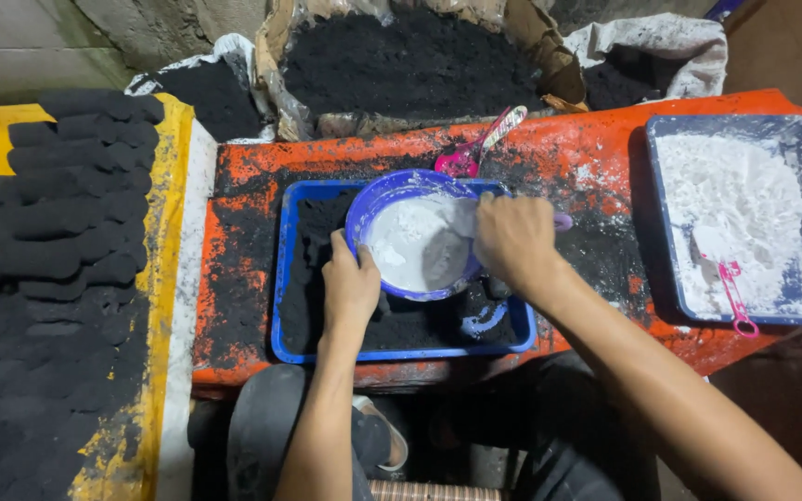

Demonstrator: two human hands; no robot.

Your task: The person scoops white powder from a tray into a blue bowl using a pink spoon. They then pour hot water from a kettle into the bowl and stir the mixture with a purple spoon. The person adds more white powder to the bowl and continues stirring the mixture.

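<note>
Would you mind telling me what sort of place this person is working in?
Probably a small, informal charcoal-briquette workshop. Rows of black moulded pieces lie drying at the side, open sacks of black powder stand behind an orange table, and a tray of white powder sits close by.

Both forearms are seen bare to the elbows, with no sleeves, rings, watch or gloves worn on the hands: left hand (350, 283), right hand (514, 239). Dark trousers are worn over the knees (a light sandal strap is glimpsed below them).
</note>
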